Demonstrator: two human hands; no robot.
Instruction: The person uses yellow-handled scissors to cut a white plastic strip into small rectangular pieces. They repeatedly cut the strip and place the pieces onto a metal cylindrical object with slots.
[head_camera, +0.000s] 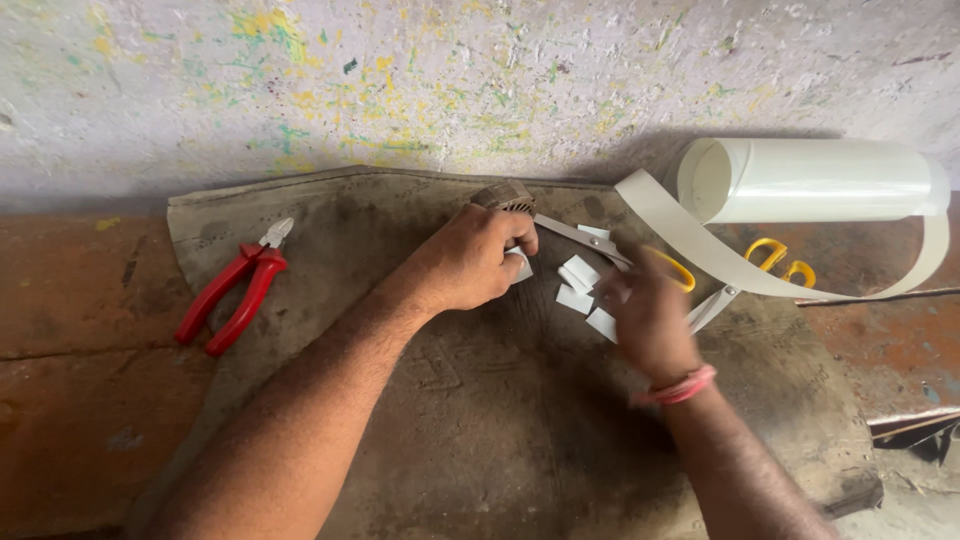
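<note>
Left hand (470, 262) closed on small metal part (506, 196), one white paper piece (521, 265) pinched at fingertips. Right hand (648, 315) (blurred) over cut pieces (578, 285) on mat (480, 440); grip undeterminable. Pieces likely light, thin, flexible: pinch at edges.

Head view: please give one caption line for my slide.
Left hand and right hand handle white paper pieces near yellow-handled scissors.

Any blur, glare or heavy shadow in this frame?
Head view: the right hand is motion-blurred over the small white cut pieces; the left hand and red-handled pliers are sharp; the white sheet roll looks bright, with soft shadow behind.
</note>
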